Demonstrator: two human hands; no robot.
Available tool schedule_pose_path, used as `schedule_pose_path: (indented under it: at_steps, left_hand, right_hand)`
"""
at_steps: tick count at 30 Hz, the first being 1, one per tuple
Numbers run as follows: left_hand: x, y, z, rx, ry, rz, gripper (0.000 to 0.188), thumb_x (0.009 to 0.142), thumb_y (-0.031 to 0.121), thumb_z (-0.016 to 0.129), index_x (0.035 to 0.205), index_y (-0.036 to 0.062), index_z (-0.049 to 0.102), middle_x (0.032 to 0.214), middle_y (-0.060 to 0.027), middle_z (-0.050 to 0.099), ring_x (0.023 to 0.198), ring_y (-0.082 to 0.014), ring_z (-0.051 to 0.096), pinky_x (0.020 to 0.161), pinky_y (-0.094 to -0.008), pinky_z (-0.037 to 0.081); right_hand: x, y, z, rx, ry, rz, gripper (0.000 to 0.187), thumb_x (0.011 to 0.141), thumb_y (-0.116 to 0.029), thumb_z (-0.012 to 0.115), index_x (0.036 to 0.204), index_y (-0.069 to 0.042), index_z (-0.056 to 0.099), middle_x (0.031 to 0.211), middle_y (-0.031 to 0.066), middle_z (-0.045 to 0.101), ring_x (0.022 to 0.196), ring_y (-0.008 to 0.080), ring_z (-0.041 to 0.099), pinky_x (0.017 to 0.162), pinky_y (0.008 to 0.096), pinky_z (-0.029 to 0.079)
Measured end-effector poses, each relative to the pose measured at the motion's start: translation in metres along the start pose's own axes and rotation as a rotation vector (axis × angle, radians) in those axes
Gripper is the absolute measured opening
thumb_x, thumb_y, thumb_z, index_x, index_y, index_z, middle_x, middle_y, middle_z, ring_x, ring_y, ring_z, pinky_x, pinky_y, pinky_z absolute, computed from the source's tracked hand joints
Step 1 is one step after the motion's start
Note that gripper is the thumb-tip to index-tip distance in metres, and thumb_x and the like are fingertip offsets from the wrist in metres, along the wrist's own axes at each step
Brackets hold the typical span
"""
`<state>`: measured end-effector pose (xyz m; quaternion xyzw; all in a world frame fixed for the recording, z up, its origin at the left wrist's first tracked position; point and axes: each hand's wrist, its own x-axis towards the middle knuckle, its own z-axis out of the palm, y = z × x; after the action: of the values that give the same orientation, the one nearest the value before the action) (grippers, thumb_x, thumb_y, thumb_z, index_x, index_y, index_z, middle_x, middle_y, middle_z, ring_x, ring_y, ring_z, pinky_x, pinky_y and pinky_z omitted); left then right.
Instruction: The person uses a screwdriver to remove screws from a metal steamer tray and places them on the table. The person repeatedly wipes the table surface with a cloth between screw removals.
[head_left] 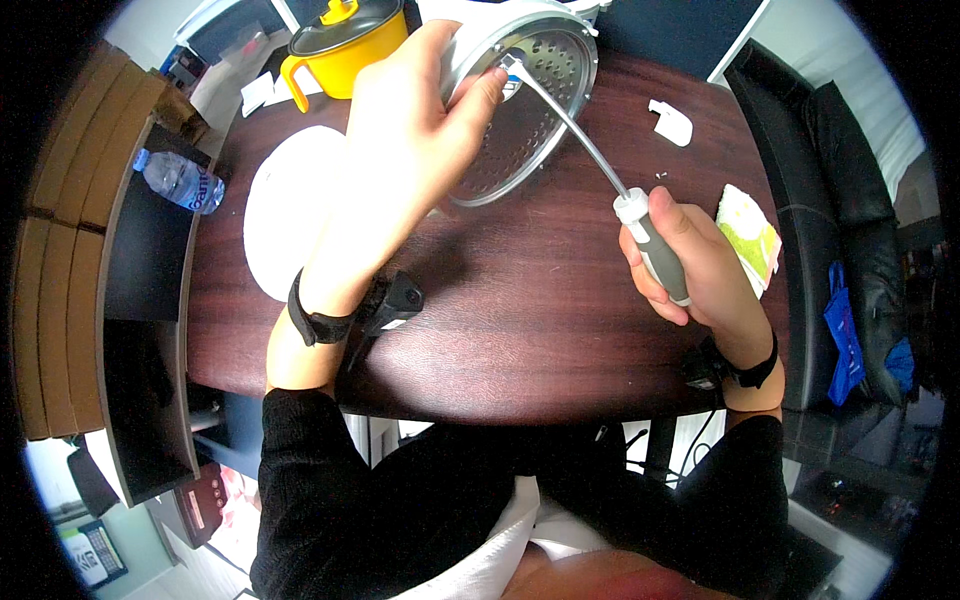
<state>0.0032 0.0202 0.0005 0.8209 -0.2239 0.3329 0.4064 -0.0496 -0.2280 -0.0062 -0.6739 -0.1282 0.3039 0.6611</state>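
My left hand (415,130) grips the rim of a white appliance part with a round perforated metal plate (490,165), holding it tilted over the far part of the table. In my right hand (710,255) is a screwdriver (660,255) with a grey and white handle, fingers wrapped round it. Its long metal shaft slants up and left to the plate's middle. My left thumb and fingers are beside the tip; whether the tip sits in a screw is too small to tell. A round white piece (280,215) lies partly hidden behind my left forearm.
A yellow pot (345,65) with a dark lid stands at the far left. On the table's right lie a small white plastic piece (672,123), tiny bits (660,176) and a white-green packet (748,238). A water bottle (180,182) lies at the left edge.
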Motion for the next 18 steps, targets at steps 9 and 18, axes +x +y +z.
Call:
schedule_pose_path:
  at_steps: [9, 18]
  left_hand:
    - [-0.0015, 0.0025, 0.0022, 0.095, 0.0, 0.032, 0.034, 0.082, 0.016, 0.068, 0.108, -0.0041, 0.058, 0.069, -0.0206, 0.064, 0.065, -0.0289, 0.068, 0.057, -0.0339, 0.051]
    - [-0.0029, 0.0016, 0.0049, 0.133, 0.03, 0.084, 0.029, 0.081, 0.012, 0.067, 0.102, -0.0039, 0.057, 0.067, -0.0227, 0.061, 0.064, -0.0357, 0.065, 0.056, -0.0371, 0.051]
  right_hand:
    - [0.0002, -0.0002, 0.0021, 0.005, 0.042, 0.006, 0.059, 0.097, -0.056, 0.032, 0.075, -0.005, 0.051, 0.048, 0.0015, 0.046, 0.032, 0.0072, 0.039, 0.031, 0.0207, 0.028]
    - [0.0012, 0.0026, 0.0013, -0.055, 0.057, -0.033, 0.058, 0.099, -0.053, 0.026, 0.077, -0.005, 0.051, 0.048, 0.0012, 0.046, 0.031, 0.0055, 0.034, 0.029, 0.0196, 0.026]
